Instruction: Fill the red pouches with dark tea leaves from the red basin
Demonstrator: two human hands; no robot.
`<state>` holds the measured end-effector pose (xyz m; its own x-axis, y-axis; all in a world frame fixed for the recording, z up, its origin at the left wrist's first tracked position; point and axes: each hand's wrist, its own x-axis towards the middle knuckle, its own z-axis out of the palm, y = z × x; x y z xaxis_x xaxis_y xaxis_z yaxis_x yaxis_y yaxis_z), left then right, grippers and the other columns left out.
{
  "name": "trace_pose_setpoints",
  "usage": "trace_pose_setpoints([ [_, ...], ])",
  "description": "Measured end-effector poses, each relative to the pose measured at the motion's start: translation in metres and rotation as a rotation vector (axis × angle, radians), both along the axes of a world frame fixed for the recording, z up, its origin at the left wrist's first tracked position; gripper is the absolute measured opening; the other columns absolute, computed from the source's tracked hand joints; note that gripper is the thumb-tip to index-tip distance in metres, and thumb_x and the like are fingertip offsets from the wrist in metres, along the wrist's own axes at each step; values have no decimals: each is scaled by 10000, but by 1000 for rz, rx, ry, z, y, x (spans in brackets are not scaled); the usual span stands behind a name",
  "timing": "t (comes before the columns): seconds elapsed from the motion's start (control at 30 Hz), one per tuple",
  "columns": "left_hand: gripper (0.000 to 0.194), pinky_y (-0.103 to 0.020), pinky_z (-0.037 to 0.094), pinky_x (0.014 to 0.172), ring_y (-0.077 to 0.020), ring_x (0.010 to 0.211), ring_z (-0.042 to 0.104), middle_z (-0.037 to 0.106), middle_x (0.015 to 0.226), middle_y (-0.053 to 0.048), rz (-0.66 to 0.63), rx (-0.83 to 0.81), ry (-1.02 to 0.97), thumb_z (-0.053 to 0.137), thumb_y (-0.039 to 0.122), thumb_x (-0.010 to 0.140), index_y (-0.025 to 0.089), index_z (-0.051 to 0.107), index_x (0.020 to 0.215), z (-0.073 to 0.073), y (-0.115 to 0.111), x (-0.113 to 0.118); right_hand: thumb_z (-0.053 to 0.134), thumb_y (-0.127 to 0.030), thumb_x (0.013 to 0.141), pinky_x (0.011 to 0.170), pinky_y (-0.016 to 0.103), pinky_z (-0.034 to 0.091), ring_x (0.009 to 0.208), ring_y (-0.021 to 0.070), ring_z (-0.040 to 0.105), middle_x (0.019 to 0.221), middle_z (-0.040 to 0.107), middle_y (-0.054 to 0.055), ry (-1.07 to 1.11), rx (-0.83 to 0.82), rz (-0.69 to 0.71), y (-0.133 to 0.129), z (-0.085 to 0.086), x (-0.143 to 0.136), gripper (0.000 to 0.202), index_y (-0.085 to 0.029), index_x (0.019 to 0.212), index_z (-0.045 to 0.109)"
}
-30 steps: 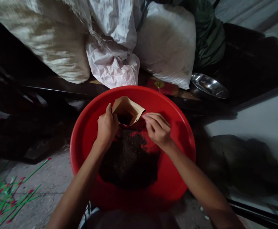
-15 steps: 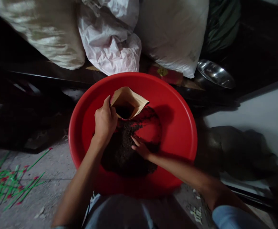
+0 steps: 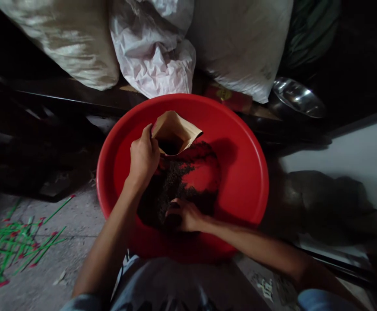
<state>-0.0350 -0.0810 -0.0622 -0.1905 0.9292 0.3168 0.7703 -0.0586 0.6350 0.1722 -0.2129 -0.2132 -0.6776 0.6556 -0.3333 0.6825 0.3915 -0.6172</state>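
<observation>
A wide red plastic basin (image 3: 249, 172) stands in front of me, with loose dark soil (image 3: 175, 177) heaped over its middle and left. My left hand (image 3: 144, 153) is closed on the left edge of a paper bag (image 3: 191, 131). The bag's mouth gapes toward me; its inside is tan, with dark matter at the bottom. Low in the basin, my right hand (image 3: 188, 216) curls its fingers round some of the soil at the near side of the heap. Shadow partly hides those fingertips.
Behind the basin, a white sack (image 3: 162, 65) and other full sacks (image 3: 240, 47) rest on a dark ledge. A metal bowl (image 3: 300, 97) sits at the right. Green sticks with red ends (image 3: 23, 242) lie scattered on the floor at the left.
My right hand has come down toward me through the soil, and its outstretched fingers have curled in. My left hand still holds the paper bag in about the same place. The view has shifted slightly.
</observation>
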Motion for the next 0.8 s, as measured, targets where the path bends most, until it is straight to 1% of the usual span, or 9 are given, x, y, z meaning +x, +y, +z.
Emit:
trace_pose_setpoints([
  [0.07, 556, -359, 591, 903, -263, 919, 781, 804, 1074, -177, 0, 8, 5, 427, 153, 953, 85, 621, 1470, 1, 1, 1, 970, -259, 626, 1066, 411, 567, 1227, 308, 696, 1430, 649, 86, 70, 5, -33, 4, 9, 2, 625, -314, 1226, 805],
  [0.13, 548, -359, 596, 891, -263, 906, 784, 807, 1070, -181, -12, 18, 19, 422, 159, 961, 75, 624, 1463, 1, 1, 1, 956, -228, 613, 1043, 369, 575, 1131, 268, 727, 1281, 725, 66, 188, 35, -92, 10, 35, 3, 545, -282, 1139, 822],
  [0.23, 539, -362, 605, 865, -268, 895, 791, 808, 1079, -191, -62, 33, 53, 411, 157, 964, 59, 627, 1449, 1, 1, -2, 918, -204, 639, 1054, 335, 564, 1106, 226, 717, 1123, 755, 13, 454, 152, -148, 24, 103, 4, 469, -284, 1086, 804],
  [0.33, 535, -351, 608, 824, -260, 843, 789, 813, 1024, -186, -111, 38, 72, 422, 157, 960, 56, 632, 1441, 0, -2, -6, 866, -190, 717, 1069, 327, 560, 1195, 218, 682, 1224, 711, 20, 594, 326, -117, 57, 178, 2, 441, -293, 1136, 774],
  [0.43, 542, -329, 607, 806, -237, 810, 780, 820, 1015, -162, -166, 52, 31, 466, 173, 948, 81, 629, 1456, -3, -6, -8, 819, -172, 797, 1128, 387, 539, 1276, 237, 650, 1318, 682, 20, 497, 580, -120, 112, 217, -5, 500, -310, 1270, 739],
  [0.57, 565, -346, 612, 823, -246, 823, 786, 824, 1015, -156, -125, 95, -41, 458, 155, 924, 78, 634, 1456, -8, -6, -6, 804, -230, 874, 1183, 522, 496, 1335, 293, 619, 1393, 688, 62, 235, 679, -86, 168, 217, -15, 565, -265, 1424, 678],
  [0.67, 568, -357, 606, 828, -263, 844, 789, 816, 1020, -182, -54, 112, -72, 459, 153, 921, 47, 635, 1450, -9, -2, -4, 609, -206, 1015, 1189, 470, 490, 1323, 235, 641, 1379, 719, 51, 358, 752, -97, 161, 206, -8, 314, -246, 1295, 746],
  [0.73, 554, -359, 597, 826, -269, 859, 784, 808, 1044, -195, -27, 101, -83, 462, 176, 941, 45, 630, 1452, -10, 0, -6, 487, -186, 1051, 1135, 420, 523, 1245, 205, 683, 1271, 763, 48, 505, 851, -289, 143, 192, 12, 318, -239, 1176, 775],
  [0.8, 555, -347, 584, 798, -259, 829, 772, 807, 1015, -180, -15, 74, -97, 457, 190, 951, 60, 618, 1466, -12, 1, -10, 447, -217, 1045, 1045, 401, 561, 1139, 217, 718, 1145, 785, 62, 486, 853, -579, 130, 166, 42, 337, -231, 1107, 778],
])
